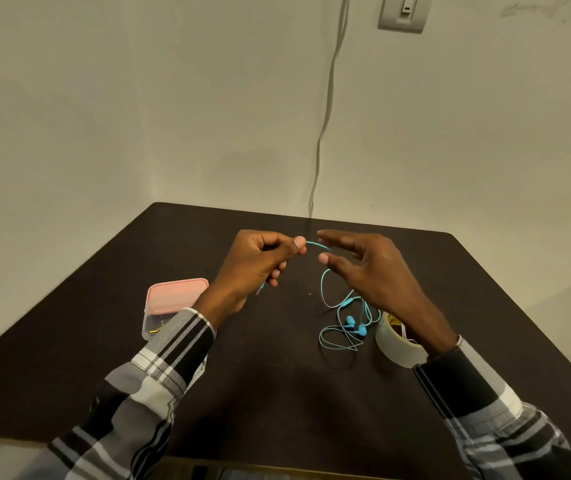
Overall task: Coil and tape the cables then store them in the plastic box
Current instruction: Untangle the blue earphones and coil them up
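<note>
Two plaid sleeves [159,368] reach over one dark table [277,393]. One tape roll [393,344], two blue earbuds [355,325] and one pink-lidded plastic box [169,303] rest on it. Farther, the left hand [252,268] pinches the single turquoise earphone cable [325,289]; the right hand [370,268] hovers with fingers spread, beside the strand.

Dark table [277,393] in a pale-walled corner, grey wall cable [325,116] hanging down — wall switch plate [403,12] above
</note>
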The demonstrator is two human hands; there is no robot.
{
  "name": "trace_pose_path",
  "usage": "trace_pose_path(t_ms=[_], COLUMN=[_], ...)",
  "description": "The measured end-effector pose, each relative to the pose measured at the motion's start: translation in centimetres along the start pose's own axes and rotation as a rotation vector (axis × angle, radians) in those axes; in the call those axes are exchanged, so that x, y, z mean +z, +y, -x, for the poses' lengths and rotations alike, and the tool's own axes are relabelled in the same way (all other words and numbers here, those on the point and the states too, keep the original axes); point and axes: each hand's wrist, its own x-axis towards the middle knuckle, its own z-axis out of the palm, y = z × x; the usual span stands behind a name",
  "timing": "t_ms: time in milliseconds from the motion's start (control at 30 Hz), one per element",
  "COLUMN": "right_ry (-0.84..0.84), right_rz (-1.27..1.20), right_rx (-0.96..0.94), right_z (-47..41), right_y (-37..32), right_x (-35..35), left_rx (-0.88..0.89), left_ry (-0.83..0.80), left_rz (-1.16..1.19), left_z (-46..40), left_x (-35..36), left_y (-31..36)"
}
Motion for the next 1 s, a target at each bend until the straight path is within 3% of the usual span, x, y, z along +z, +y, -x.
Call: trace_pose_path(t_ms=[300, 500, 800, 1000], right_ry=[0.190, 0.146, -0.145, -0.319], right_rz=[-0.175, -0.320, -0.606, -0.631], right_rx=[0.003, 0.057, 0.219, 0.251], right_z=[-0.9, -1.2, 0.2, 2.4], right_y=[-0.7, 0.8, 1.0, 0.1], right_x=[-0.6, -0.1, 2.5, 4.1], left_rx=[-0.086, -0.125, -0.004, 0.069], left_ry=[-0.119, -0.310, -0.341, -0.185], left_rz=[0.110, 0.297, 0.845, 0.835], left_z=[1.1, 2.4, 1.7, 0.6], left_x=[-0.4, 0.3, 0.6, -0.2], left_y=[0.4, 0.5, 2.2, 2.4])
